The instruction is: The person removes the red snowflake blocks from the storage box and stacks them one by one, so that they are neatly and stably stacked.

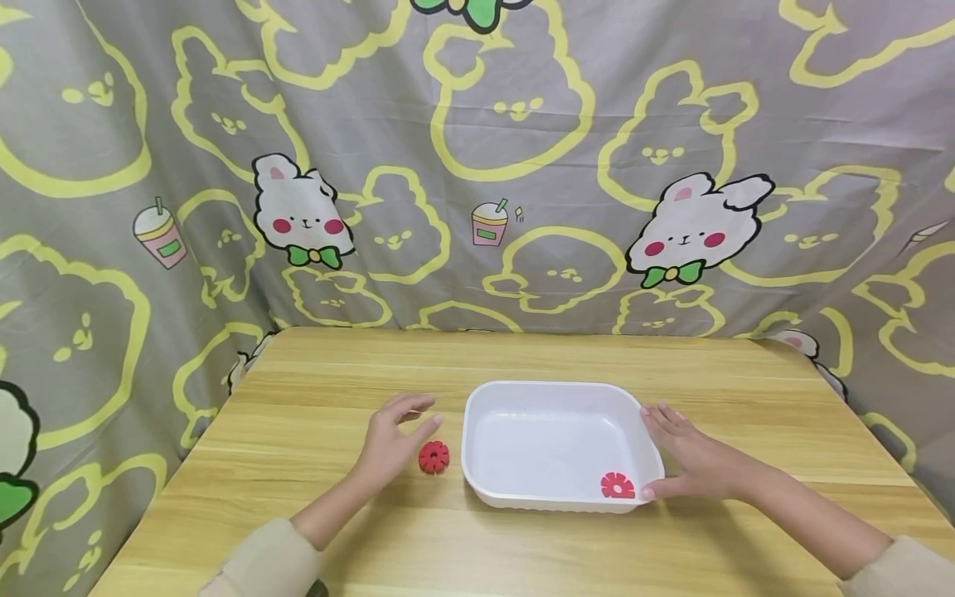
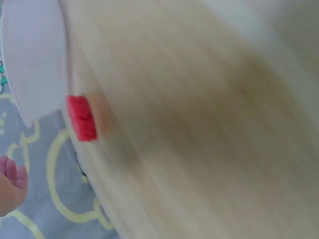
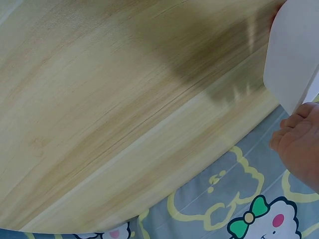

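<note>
A white plastic tub (image 1: 552,439) stands on the table, with a red notched disc (image 1: 618,486) at its near right corner inside. My right hand (image 1: 694,456) rests against the tub's right end, thumb by the near corner and fingers along the outer wall; the right wrist view shows its fingers (image 3: 294,122) at the tub's edge. Left of the tub lies another red notched disc (image 1: 433,457) with a hole in its middle, blurred and thick-looking in the left wrist view. Just beside and above it, my left hand (image 1: 391,439) holds nothing, thumb and fingers apart.
The wooden table (image 1: 358,365) extends around the tub on every side. Behind it and at both sides hangs a grey curtain (image 1: 462,274) printed with yellow outlines and white cartoon animals. A small dark thing (image 1: 317,589) shows beside the left sleeve.
</note>
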{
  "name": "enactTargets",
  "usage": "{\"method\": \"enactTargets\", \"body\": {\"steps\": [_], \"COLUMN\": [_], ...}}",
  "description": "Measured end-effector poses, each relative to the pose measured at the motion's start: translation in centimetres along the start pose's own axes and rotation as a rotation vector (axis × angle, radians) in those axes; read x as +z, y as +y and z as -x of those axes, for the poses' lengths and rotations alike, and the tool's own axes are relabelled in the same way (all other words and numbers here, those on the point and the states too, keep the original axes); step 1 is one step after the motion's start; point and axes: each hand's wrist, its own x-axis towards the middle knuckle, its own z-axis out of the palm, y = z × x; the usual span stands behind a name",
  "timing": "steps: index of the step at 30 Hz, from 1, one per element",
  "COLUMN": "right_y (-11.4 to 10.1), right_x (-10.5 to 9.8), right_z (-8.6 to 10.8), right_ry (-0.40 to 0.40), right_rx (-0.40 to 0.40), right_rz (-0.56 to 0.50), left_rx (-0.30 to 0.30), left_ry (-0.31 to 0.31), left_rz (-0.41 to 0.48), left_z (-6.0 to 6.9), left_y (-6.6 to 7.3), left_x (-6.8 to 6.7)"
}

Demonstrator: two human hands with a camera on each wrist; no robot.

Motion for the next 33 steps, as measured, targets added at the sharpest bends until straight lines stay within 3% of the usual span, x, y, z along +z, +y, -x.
{"method": "enactTargets", "body": {"steps": [9, 17, 20, 24, 27, 33], "right_y": [-0.1, -0.1, 0.0, 0.0, -0.1, -0.3], "right_x": [-0.1, -0.1, 0.0, 0.0, -0.1, -0.3], "right_z": [0.0, 0.0, 0.0, 0.0, 0.0, -0.1], "right_ry": [-0.005, -0.003, -0.002, 0.0, -0.001, -0.006], "right_rx": [0.009, 0.007, -0.003, -0.01, -0.014, -0.017], "right_rz": [0.006, -0.002, 0.004, 0.015, 0.026, 0.035], "left_rx": [0.038, 0.153, 0.15, 0.157, 0.192, 0.223], "left_ry": [-0.048, -0.092, -0.131, -0.172, -0.183, -0.221], "left_rz": [0.124, 0.163, 0.176, 0.182, 0.182, 0.178], "left_z": [-0.8, -1.1, -0.9, -0.9, -1.2, -1.3], "left_y": [2.7, 3.9, 5.6, 6.2, 5.4, 6.0], "left_x": [3.1, 6.2, 6.6, 7.8, 9.2, 11.1]}}
